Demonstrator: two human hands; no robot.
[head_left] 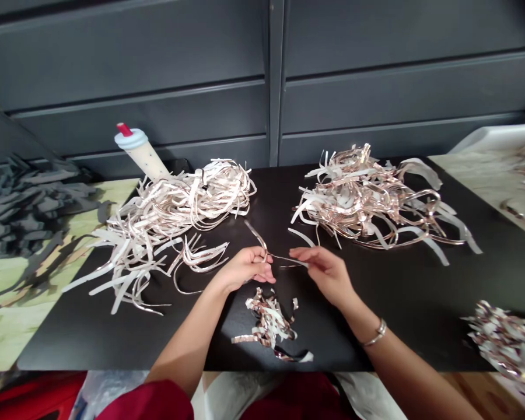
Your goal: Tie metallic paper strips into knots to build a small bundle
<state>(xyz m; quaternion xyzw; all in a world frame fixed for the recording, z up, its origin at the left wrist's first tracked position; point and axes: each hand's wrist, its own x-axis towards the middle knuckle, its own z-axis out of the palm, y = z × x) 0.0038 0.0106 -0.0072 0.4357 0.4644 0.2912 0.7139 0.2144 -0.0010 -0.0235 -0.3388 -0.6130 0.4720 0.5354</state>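
My left hand (248, 268) is closed on a thin, shiny rose-gold and white strip (257, 233), whose upper end sticks up past the fingers. My right hand (326, 271) pinches the pale end of a narrow strip (291, 259) that stretches across from the left hand. Just below the hands lies a small heap of short, curled metallic scraps (269, 321). To the left is a large tangle of long white and rose-gold strips (175, 198). A similar tangle of looped strips (363, 198) rests to the right.
The black tabletop (402, 309) meets a dark grey panelled wall (157, 58). A cup with a pale blue lid (142, 151) stands behind the left tangle. Dark grey strips (30, 204) are piled at far left. More metallic scraps (505, 341) lie at the front right.
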